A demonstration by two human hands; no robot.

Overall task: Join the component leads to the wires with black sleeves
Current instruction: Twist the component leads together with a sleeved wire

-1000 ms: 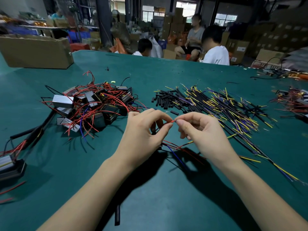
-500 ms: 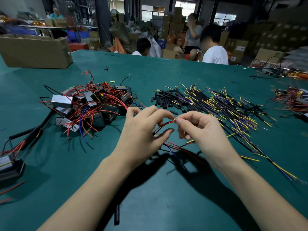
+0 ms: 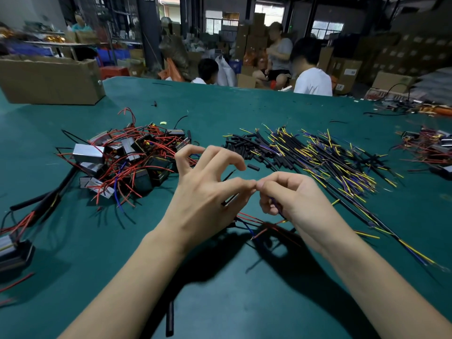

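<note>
Over the middle of the green table [image 3: 220,302], my left hand [image 3: 208,192] and my right hand [image 3: 291,199] meet fingertip to fingertip. Thumb and forefinger of the left hand pinch a thin lead, with a black sleeve [image 3: 230,199] showing beneath the thumb. My right hand pinches the same joint and holds a blue wire [image 3: 276,206] in its curled fingers. Red and blue leads [image 3: 254,222] trail down to the table below both hands. A pile of boxed components with red leads [image 3: 122,160] lies to the left. Black-sleeved wires with yellow and blue ends [image 3: 330,165] lie to the right.
Short black sleeve pieces [image 3: 241,149] sit behind my hands. A loose black tube [image 3: 169,319] lies near the front edge. Finished bundles [image 3: 17,241] rest at the far left, more components [image 3: 430,150] at the far right. A cardboard box [image 3: 49,79] stands at the back left; people sit beyond the table.
My left hand's other fingers have spread and lifted while the pinch stays. The red lead end between the fingertips is now hidden. Both hands sit slightly lower in view.
</note>
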